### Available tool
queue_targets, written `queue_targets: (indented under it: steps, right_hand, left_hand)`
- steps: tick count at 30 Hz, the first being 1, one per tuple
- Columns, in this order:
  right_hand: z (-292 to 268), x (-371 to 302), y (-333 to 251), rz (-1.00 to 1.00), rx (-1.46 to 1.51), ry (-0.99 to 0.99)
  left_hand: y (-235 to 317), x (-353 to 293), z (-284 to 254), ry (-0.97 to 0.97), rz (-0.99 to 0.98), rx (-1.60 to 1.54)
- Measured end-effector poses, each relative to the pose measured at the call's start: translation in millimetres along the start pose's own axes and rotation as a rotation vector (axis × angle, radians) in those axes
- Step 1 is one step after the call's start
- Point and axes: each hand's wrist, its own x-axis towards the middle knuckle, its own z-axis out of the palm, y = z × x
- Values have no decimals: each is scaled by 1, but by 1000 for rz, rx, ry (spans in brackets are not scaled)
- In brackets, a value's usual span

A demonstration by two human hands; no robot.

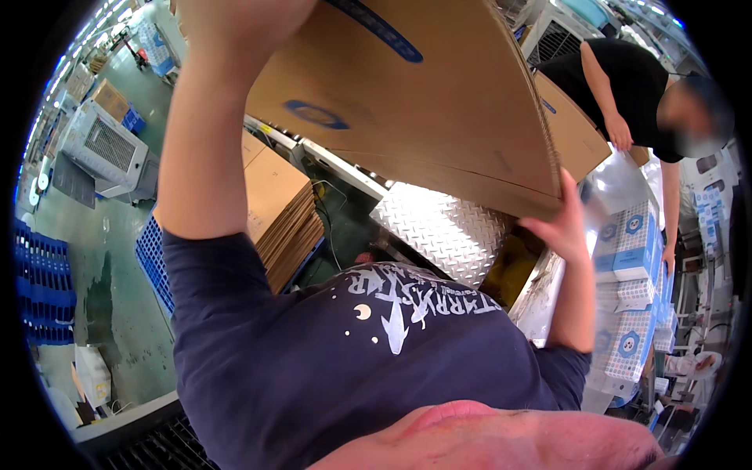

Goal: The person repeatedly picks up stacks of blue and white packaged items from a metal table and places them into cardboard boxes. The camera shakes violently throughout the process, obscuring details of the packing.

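Bright light comes from lamps at 11 o'clock. The metal plate [446, 227] shines with glare. Edges bend round and go black. The near shirt [329, 368] looks a bit blurry.

cardboard sheet [423, 102]: brown, blue marks | shirt [313, 368]: navy, white print | crates [43, 290]: blue | boxes [630, 251]: blue-white patterned | floor [117, 258]: green

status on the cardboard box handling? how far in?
Done: not much that shows. In hand: a flat cardboard box is lifted overhead, the right hand gripping its lower corner and the left hand at its upper edge. It is not opened into a box shape. Left: a stack of flat cardboard sheets sits on a blue pallet below. A co-worker stands by white and blue cartons.
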Motion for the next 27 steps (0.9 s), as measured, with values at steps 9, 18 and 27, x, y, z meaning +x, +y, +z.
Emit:
queue_targets:
  steps: [9,18,27]
  right_hand:
    - [-28,41,-45,303,-876,-546]
    - [66,8,44,176,-1322,435]
    - [45,40,43,-132,-762,451]
  left_hand:
    - [-132,-169,181,70,-438,-30]
    - [-116,-168,240,-957,-148,36]
    - [-179,-130,221,-1630,-220,-107]
